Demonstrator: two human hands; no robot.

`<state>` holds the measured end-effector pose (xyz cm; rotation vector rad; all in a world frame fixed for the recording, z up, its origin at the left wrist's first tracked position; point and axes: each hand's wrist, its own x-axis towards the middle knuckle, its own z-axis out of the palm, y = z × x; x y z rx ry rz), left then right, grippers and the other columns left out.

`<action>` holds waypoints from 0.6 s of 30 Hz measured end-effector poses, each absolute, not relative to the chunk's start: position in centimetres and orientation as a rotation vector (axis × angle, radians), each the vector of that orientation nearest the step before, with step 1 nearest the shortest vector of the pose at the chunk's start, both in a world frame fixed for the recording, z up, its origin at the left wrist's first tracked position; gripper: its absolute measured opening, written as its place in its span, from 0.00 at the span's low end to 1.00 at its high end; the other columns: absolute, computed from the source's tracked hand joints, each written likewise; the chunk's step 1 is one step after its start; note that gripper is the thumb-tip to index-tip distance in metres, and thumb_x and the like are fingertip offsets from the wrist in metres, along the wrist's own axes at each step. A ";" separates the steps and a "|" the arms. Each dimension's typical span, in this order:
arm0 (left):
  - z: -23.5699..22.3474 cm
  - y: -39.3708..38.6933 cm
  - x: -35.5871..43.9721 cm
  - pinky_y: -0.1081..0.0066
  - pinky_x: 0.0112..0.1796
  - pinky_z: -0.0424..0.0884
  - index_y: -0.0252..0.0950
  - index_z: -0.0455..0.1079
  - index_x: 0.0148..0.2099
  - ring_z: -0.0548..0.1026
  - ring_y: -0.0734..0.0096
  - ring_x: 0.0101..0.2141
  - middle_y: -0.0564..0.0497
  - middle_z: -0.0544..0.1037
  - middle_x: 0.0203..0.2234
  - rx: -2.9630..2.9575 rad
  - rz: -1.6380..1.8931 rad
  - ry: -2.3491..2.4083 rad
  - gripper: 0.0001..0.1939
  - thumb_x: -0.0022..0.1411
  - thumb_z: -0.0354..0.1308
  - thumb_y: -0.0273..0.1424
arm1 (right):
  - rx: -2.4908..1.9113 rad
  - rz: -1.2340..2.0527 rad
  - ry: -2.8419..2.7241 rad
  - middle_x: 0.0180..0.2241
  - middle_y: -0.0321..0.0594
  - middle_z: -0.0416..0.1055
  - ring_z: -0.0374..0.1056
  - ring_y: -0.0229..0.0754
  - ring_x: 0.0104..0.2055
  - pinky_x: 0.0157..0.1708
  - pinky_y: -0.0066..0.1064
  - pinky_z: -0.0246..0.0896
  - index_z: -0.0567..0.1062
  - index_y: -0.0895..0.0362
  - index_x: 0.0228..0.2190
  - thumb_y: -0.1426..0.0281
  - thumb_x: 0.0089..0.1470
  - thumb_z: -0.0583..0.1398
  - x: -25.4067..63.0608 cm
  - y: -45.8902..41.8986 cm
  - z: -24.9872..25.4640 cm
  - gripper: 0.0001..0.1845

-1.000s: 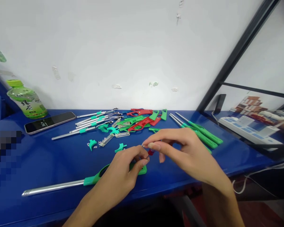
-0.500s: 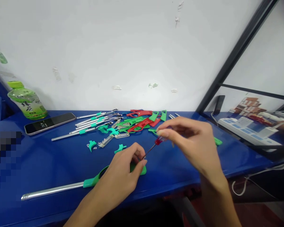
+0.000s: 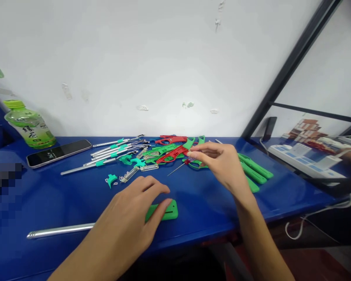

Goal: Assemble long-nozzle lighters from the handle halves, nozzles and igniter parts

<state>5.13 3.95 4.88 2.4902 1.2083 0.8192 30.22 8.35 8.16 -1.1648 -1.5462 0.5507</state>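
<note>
Blue tabletop (image 3: 204, 218) meets white wall (image 3: 163, 58), with a bottle (image 3: 32, 130) and a phone (image 3: 60, 153) toward nine o'clock and green lighters (image 3: 256, 171) between three and four. Toward seven o'clock, the left hand (image 3: 128, 216) is over a long green lighter (image 3: 171, 210), thumb and forefinger apart, palm contact impossible to tell. Near the clock's centre, the right hand (image 3: 222, 166) pinches a red screwdriver (image 3: 188, 160), tip toward eight, beside red and green shells (image 3: 162, 150).

Bottle (image 3: 31, 127) label: dark chars, illegible; phone (image 3: 60, 153) screen: white txt, too sm to read
</note>
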 end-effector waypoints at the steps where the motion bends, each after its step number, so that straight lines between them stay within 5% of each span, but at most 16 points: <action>1: 4.9 3.8 4.6 0.58 0.48 0.75 0.45 0.78 0.53 0.80 0.54 0.47 0.48 0.82 0.47 2.537 0.779 1.227 0.14 0.74 0.54 0.40 | -1.187 0.565 -1.581 0.35 0.43 0.86 0.83 0.49 0.36 0.30 0.33 0.77 0.87 0.55 0.35 0.57 0.54 0.73 30.2 8.6 7.9 0.14; 6: 4.5 3.5 2.7 0.48 0.49 0.78 0.48 0.77 0.60 0.80 0.41 0.52 0.43 0.82 0.54 2.677 0.412 1.351 0.21 0.66 0.62 0.34 | -1.359 0.616 -1.838 0.33 0.41 0.86 0.83 0.48 0.35 0.35 0.35 0.77 0.86 0.55 0.34 0.63 0.56 0.72 30.5 9.2 6.8 0.09; 13: 5.9 3.4 3.9 0.46 0.46 0.79 0.43 0.80 0.53 0.82 0.42 0.48 0.42 0.82 0.49 2.641 0.018 1.439 0.19 0.64 0.59 0.22 | -1.516 0.511 -2.074 0.35 0.41 0.86 0.82 0.53 0.41 0.44 0.40 0.71 0.87 0.53 0.36 0.73 0.51 0.74 30.2 9.1 5.8 0.08; 18: 6.3 3.1 4.1 0.53 0.46 0.78 0.42 0.79 0.47 0.82 0.47 0.45 0.44 0.82 0.45 2.866 0.178 1.369 0.13 0.62 0.62 0.23 | -1.438 0.507 -2.126 0.44 0.37 0.85 0.79 0.49 0.47 0.48 0.37 0.67 0.87 0.49 0.42 0.59 0.61 0.70 29.1 8.0 7.2 0.10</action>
